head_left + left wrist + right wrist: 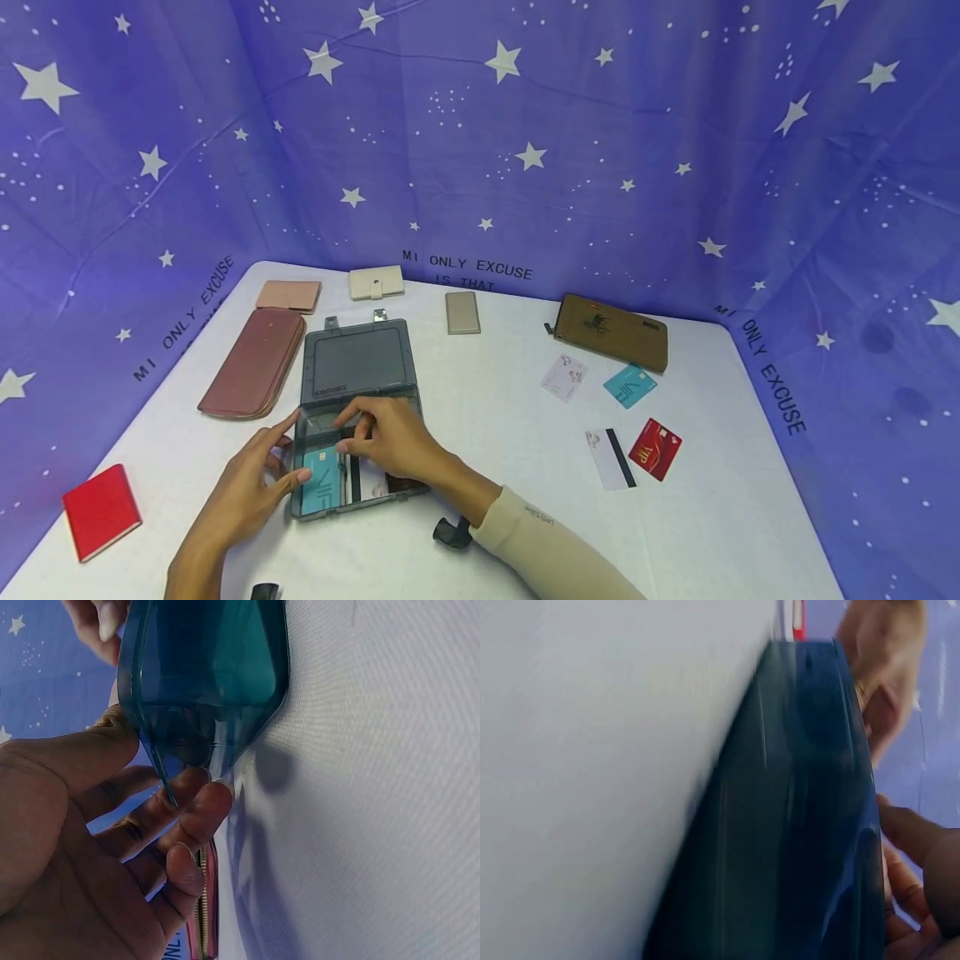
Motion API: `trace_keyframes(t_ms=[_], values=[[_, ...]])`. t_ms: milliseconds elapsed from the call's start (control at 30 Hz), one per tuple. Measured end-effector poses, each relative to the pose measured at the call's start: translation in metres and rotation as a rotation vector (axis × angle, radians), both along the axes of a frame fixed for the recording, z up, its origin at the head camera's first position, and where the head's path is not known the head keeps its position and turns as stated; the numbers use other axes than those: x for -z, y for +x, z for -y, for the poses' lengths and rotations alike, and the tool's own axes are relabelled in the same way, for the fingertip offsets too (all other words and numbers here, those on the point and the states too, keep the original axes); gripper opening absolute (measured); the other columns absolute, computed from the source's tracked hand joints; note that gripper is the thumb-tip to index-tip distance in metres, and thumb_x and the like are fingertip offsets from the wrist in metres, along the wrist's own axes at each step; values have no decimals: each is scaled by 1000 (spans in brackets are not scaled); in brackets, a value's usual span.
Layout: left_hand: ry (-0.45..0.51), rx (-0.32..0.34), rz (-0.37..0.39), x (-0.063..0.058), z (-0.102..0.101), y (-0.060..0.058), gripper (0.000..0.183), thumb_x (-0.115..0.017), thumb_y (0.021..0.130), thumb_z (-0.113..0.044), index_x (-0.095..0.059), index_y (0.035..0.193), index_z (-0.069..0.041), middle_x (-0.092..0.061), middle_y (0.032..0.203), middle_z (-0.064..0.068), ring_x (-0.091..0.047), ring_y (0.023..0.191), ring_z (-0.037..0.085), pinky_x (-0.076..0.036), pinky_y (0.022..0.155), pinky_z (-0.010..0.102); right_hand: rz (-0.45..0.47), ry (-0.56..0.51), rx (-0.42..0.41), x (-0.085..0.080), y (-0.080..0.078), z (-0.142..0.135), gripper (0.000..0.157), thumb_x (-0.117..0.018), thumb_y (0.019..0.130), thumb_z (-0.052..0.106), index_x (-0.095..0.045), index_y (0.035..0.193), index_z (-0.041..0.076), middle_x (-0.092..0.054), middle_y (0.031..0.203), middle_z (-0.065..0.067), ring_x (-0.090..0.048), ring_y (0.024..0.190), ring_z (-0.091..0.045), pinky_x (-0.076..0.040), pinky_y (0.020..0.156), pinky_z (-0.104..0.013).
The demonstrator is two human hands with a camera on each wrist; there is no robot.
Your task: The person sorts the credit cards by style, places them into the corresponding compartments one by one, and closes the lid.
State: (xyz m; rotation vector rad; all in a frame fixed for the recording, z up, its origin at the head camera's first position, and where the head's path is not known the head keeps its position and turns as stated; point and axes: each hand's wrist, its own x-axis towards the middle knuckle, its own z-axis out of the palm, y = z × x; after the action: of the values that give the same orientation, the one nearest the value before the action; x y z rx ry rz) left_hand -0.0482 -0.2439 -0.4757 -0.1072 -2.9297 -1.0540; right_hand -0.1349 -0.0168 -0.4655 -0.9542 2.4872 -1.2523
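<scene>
A smoky see-through plastic storage box lies with its lid folded back. In its front compartments are a blue VIP card and a white card with a black stripe. My left hand grips the box's left side, thumb over the rim; the left wrist view has its fingers against the outer wall. Over the compartments, my right hand reaches in with bent fingers, thumb tip at the blue card's upper corner. I cannot tell whether it pinches anything.
Beyond the box lie a maroon wallet, a pink wallet, a cream wallet and a beige case. A red booklet lies at left. At right are a brown wallet, a red VIP card and several other cards.
</scene>
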Motion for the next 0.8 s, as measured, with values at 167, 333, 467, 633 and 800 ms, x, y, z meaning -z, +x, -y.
trace_keyframes(t_ms=[167,333,467,633,800], values=[[-12,-5,-8,0,-1,0,82,-77,87,-28,-34,156,-20,-59,118,8,-56,87,13,-44,66,26,48,-129,78,-1,-19,-39,30,-81,85,25,-71,111,14,-66,74,9,-51,53,-7,-43,49,-22],[-23,-12,-3,-2,-2,0,83,-77,87,-28,-34,156,-21,-59,118,8,-54,86,11,-43,66,26,56,-125,247,1,-40,-93,33,-85,81,25,-72,110,17,-68,78,5,-55,61,-14,-43,52,-24],[-22,-12,-9,-3,-1,0,82,-78,86,-27,-34,156,-21,-59,118,7,-55,85,11,-43,66,26,82,-76,375,3,-53,-141,39,-86,78,24,-72,114,16,-69,88,-3,-56,69,-17,-45,56,-25],[-23,-12,-12,-3,-1,0,83,-78,86,-27,-34,156,-21,-59,118,7,-55,84,10,-42,67,26,102,8,495,6,-65,-198,48,-87,77,22,-69,121,13,-68,103,-12,-57,81,-22,-47,67,-29],[-20,-13,-14,-2,-2,1,83,-79,86,-25,-35,156,-20,-59,117,7,-55,83,10,-42,65,26,106,178,612,10,-69,-241,57,-85,79,27,-62,130,16,-63,113,-13,-54,99,-28,-44,85,-41]])
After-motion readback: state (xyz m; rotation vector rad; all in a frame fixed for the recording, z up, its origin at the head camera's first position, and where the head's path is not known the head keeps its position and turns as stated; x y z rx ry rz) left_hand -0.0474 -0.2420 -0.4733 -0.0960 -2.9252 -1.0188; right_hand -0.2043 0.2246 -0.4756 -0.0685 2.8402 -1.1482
